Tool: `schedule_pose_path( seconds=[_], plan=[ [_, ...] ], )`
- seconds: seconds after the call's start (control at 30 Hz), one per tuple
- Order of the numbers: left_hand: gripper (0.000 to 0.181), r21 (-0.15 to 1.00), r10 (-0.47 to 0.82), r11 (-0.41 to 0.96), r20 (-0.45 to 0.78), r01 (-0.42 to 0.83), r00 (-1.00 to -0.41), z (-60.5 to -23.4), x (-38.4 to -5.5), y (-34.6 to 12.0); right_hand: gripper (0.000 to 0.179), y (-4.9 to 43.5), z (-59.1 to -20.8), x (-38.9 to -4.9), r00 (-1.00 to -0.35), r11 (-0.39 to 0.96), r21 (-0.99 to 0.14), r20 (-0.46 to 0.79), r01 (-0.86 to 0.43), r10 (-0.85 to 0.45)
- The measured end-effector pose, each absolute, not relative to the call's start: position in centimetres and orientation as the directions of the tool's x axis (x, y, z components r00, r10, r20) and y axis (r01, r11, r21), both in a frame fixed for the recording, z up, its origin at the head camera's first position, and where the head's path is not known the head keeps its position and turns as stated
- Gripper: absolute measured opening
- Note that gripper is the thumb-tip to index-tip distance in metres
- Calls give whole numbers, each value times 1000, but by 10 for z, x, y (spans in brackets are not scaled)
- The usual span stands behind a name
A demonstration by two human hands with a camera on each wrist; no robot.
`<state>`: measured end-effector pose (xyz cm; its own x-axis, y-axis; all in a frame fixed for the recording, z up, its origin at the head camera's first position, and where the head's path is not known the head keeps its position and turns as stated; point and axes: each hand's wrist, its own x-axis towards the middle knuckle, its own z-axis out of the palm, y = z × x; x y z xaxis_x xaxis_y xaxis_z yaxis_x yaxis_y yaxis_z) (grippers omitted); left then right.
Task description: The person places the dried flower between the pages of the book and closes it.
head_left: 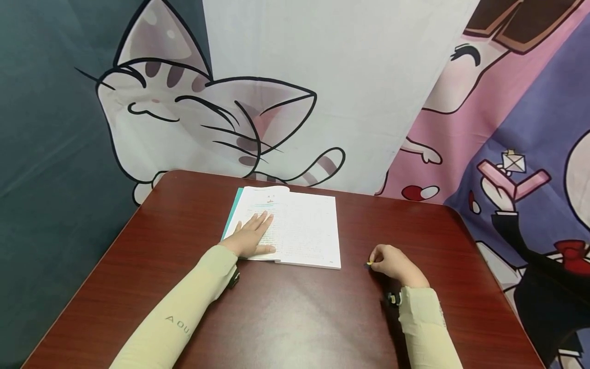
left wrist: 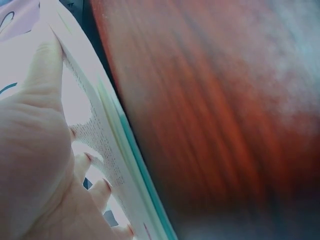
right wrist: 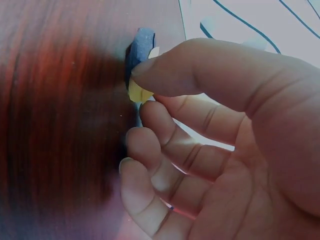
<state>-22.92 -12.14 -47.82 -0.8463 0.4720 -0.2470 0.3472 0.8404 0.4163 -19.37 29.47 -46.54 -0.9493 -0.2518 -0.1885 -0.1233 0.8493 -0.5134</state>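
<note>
An open book (head_left: pixel 310 230) with a teal cover edge lies on the table, its pages facing up. My left hand (head_left: pixel 250 240) rests on the left page with its fingers spread. In the left wrist view the thumb and fingers (left wrist: pixel 44 75) touch the printed page near the book's edge. To the right of the book, my right hand (head_left: pixel 395 264) pinches a small dark-blue and yellow piece (right wrist: pixel 142 44) between thumb and forefinger. That piece is at the tabletop; the thumb covers part of it, and its kind is unclear. The other fingers of that hand are loosely curled.
The reddish-brown wooden table (head_left: pixel 299 318) has rounded far corners. Behind it hangs a cloth backdrop (head_left: pixel 350 61) with cartoon animals, close to the table's far edge. A dark wrist device (head_left: pixel 393 299) sits at the right cuff.
</note>
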Motion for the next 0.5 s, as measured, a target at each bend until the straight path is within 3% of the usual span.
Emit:
schedule_pose_path(
  seconds=[0.5],
  plan=[
    [95, 426, 473, 835, -237, 347, -848, -481, -230, -123, 24, 293, -468, -189, -946, 831, -529, -144, -173, -289]
  ],
)
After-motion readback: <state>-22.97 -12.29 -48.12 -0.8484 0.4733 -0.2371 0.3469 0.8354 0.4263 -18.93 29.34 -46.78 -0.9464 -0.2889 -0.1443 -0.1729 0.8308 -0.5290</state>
